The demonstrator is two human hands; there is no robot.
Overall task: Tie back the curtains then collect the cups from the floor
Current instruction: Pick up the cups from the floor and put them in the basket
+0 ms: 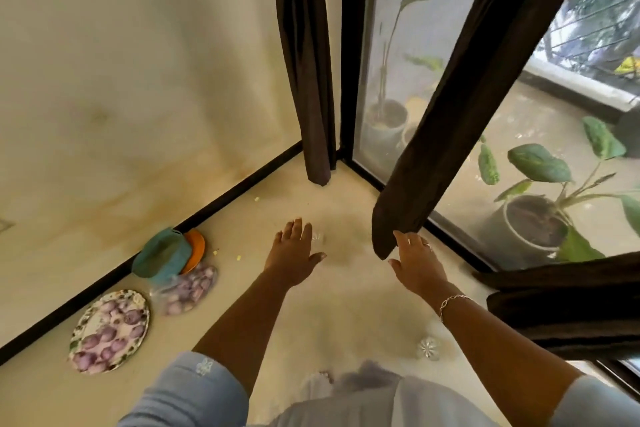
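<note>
Two dark brown curtains hang by the glass door. The left curtain (pixel 304 62) hangs straight in the corner. The right curtain (pixel 460 97) slants down toward me, its lower end by my right hand (pixel 415 262), whose fingertips touch the hem. My left hand (pixel 294 250) is spread open over the floor, beside a small clear glass cup (pixel 318 238). A second clear glass cup (pixel 428 347) stands on the floor under my right forearm. More dark curtain cloth (pixel 568 308) bunches at the right.
Along the left wall lie a floral plate (pixel 109 331), a clear bag of purple pieces (pixel 188 288), a teal bowl (pixel 162 255) and an orange plate (pixel 195 248). Potted plants (pixel 533 218) stand outside the glass. Small crumbs dot the cream floor.
</note>
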